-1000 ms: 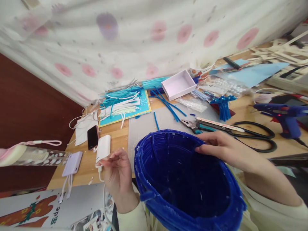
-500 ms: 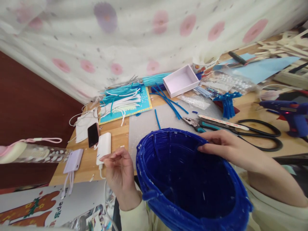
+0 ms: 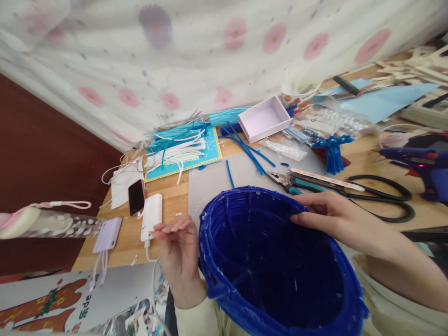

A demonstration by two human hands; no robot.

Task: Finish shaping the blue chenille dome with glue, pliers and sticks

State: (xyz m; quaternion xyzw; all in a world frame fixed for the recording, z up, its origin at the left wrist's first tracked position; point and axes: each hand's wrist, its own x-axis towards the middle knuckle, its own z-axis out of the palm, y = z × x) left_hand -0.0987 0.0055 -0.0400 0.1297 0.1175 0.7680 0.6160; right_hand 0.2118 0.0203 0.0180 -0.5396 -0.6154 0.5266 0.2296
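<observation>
A deep blue round basket [image 3: 224,298], which looks wound from fuzzy pipe cleaners, tilts with its opening towards me. White specks dot its rim. My right hand [image 3: 325,212] grips the far right rim, with the thumb inside and the other fingers at the outer side. Left of the basket and apart from it, my left hand [image 3: 178,247] is raised with its thumb and fingertips brought together. Anything between those fingertips is too small to make out. A short blue pipe cleaner end [image 3: 219,291] sticks out at the basket's near left rim.
Behind the basket lie loose blue pipe cleaners [image 3: 247,151], pliers [image 3: 280,179] and black-handled scissors [image 3: 381,198]. A glue gun [image 3: 420,163] with a red light is at right. A white power bank [image 3: 151,217], phone [image 3: 136,197] and bottle [image 3: 59,224] are at left. A lilac box [image 3: 265,119] stands behind.
Both hands and the basket hold nearly the same pose. My left hand has shifted slightly to the right, and the whole view has moved a little.
</observation>
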